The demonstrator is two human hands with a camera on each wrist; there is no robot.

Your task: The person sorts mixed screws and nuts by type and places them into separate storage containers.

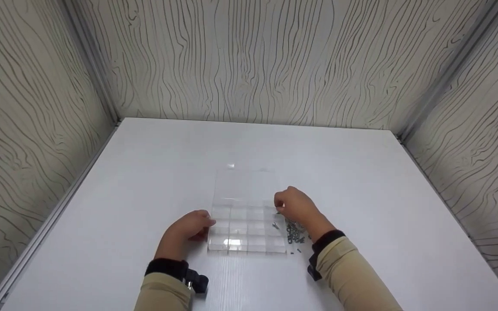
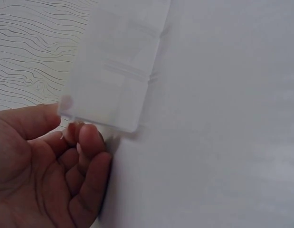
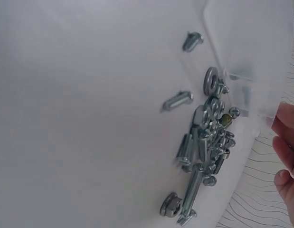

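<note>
A clear plastic compartment box [image 1: 245, 233] lies flat on the white table, its see-through lid [image 1: 244, 185] folded back behind it. My left hand [image 1: 205, 224] holds the box's left edge; in the left wrist view the thumb and curled fingers of the left hand [image 2: 66, 128] pinch a corner of the box [image 2: 113, 71]. My right hand [image 1: 280, 209] hovers over the box's right column, fingertips bunched on a small dark screw. A pile of screws, nuts and washers [image 1: 295, 233] [image 3: 203, 142] lies just right of the box. One screw [image 1: 275, 225] rests in a right-hand compartment.
The white table [image 1: 361, 181] is walled in by wood-grain panels [image 1: 253, 60] at the back and both sides. Two stray screws [image 3: 177, 100] lie apart from the pile. The box's clear edge [image 3: 251, 47] and my right fingers [image 3: 285, 156] show in the right wrist view.
</note>
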